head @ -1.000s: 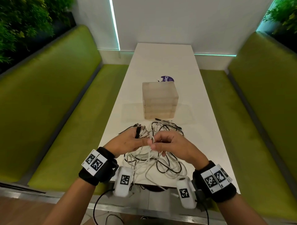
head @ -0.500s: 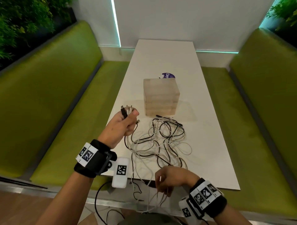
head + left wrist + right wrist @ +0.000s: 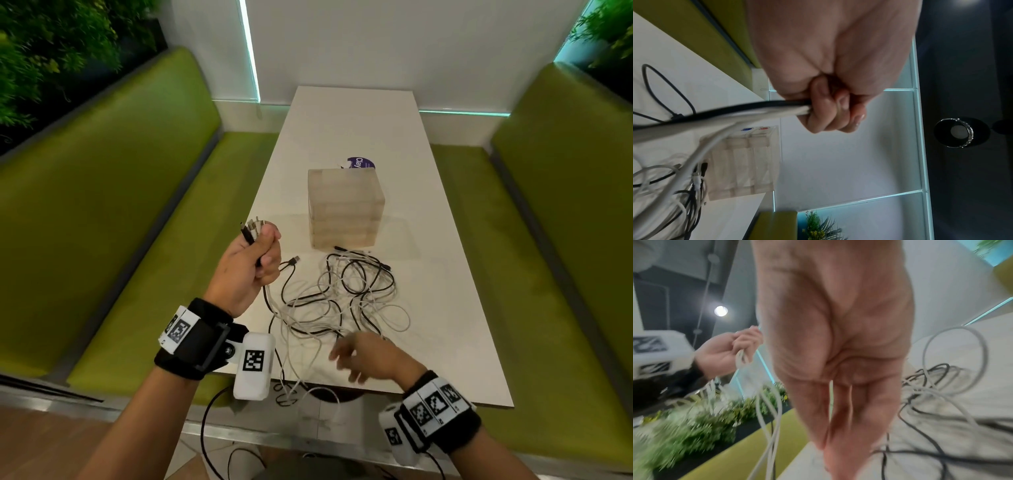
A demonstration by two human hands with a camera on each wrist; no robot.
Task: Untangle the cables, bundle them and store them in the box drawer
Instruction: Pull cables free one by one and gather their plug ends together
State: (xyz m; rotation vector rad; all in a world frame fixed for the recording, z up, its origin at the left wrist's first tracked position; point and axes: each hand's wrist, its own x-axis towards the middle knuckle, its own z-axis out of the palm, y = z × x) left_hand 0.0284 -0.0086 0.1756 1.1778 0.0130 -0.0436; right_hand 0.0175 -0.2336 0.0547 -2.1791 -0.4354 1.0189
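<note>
Since half a second ago the right hand has risen from below the desk's near edge to hover over it, blurred, its fingers seemingly loose and straight, holding nothing. Between two green benches runs the white desk; the cables sprawl before the translucent box drawer. The left hand fists several cable ends, raised. A purple sticker reads "Clay".

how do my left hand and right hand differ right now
The left hand is raised in a fist, gripping the gathered cable ends; the right hand is low at the table's near edge, fingers straight, holding nothing. Left is sharp, right blurred. Both wear marker wristbands.
</note>
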